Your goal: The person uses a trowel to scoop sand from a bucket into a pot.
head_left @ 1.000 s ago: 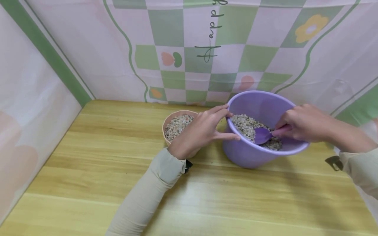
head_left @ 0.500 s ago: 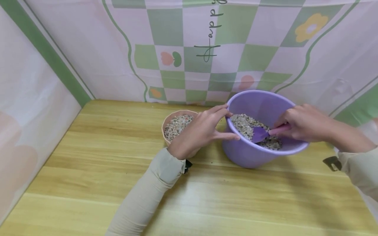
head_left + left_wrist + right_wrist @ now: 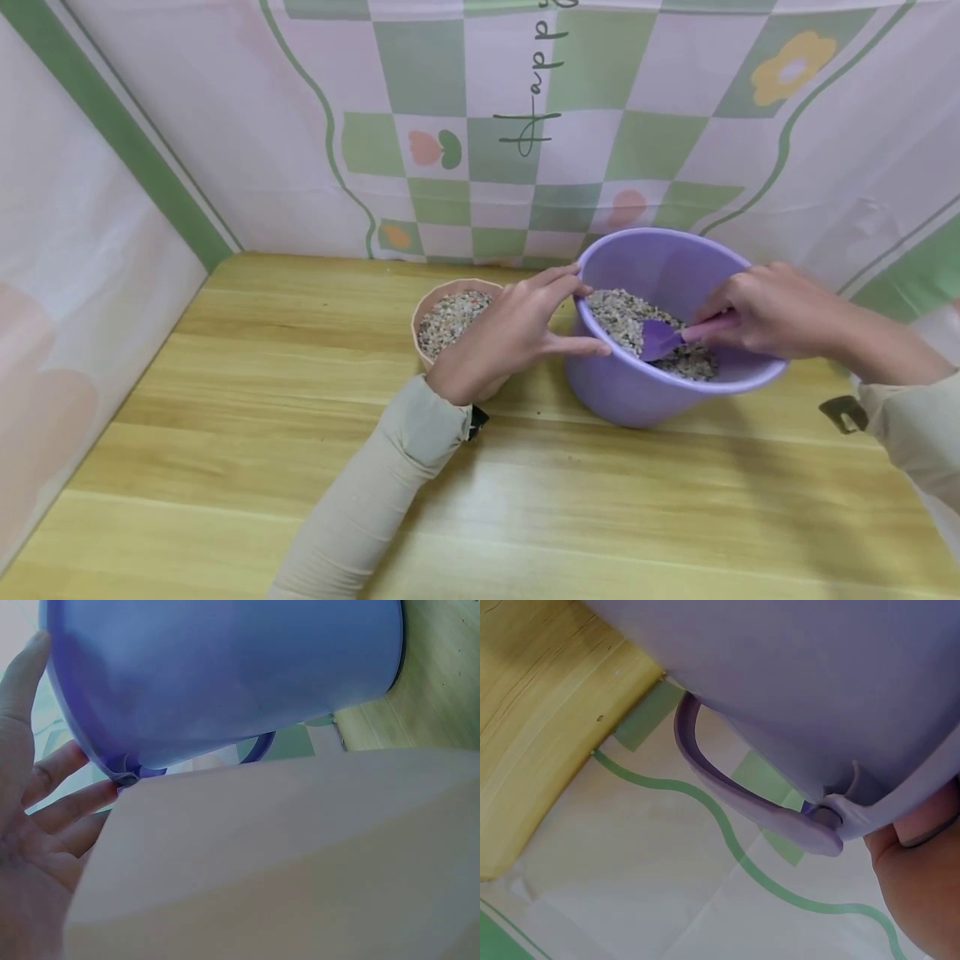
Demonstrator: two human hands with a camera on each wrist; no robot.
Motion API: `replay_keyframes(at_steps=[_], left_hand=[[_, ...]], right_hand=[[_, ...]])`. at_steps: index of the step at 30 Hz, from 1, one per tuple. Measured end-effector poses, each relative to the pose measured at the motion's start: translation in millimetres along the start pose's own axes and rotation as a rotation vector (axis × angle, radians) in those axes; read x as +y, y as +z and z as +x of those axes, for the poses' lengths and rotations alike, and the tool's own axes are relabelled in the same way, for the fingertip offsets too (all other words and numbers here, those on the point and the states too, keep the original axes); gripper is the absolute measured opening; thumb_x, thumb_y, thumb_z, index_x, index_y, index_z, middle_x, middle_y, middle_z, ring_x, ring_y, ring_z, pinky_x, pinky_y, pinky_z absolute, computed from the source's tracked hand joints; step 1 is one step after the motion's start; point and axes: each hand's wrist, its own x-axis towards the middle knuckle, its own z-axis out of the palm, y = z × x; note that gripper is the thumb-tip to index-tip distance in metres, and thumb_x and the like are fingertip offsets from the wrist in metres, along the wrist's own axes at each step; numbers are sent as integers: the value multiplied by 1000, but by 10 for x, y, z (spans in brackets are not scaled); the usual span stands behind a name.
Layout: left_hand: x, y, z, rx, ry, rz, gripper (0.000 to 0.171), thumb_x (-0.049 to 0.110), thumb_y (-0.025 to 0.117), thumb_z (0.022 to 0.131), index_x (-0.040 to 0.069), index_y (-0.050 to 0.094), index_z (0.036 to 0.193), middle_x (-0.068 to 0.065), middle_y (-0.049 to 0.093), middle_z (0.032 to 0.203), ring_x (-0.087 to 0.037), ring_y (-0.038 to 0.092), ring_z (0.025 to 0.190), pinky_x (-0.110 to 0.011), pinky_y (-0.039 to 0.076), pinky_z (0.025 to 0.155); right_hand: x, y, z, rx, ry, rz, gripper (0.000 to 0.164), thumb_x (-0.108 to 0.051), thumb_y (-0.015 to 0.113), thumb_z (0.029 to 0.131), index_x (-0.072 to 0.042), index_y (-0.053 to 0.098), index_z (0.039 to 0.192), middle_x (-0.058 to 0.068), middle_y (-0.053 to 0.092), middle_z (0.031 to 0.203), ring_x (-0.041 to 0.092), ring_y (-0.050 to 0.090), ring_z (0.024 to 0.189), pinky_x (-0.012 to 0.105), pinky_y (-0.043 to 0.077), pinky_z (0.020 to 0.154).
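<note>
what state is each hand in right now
Left hand: open, touching the purple bucket at its rim.
Right hand: closed, holding the purple scoop by its pink handle.

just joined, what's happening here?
A person's right hand grips a purple scoop by its pink handle, with the blade down at the mixed grains inside a purple bucket. The left hand touches the bucket's rim. A peach bowl of similar grains stands left of the bucket, partly hidden by the left hand. Both containers are on a wooden table.
</note>
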Motion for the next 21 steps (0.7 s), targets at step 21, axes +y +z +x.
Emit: replay_keyframes(at_steps=[21], left_hand=[[-8,-3,11,10,21,15,60,56,76,80,16,63,123,-5,56,141,-18,56,125,-26,45,105]], right_hand=[[34,8,1,57,-56,-21,22,-21,91,68,-30,80,85,-19,72,75,-3,63,64,19,52,53]])
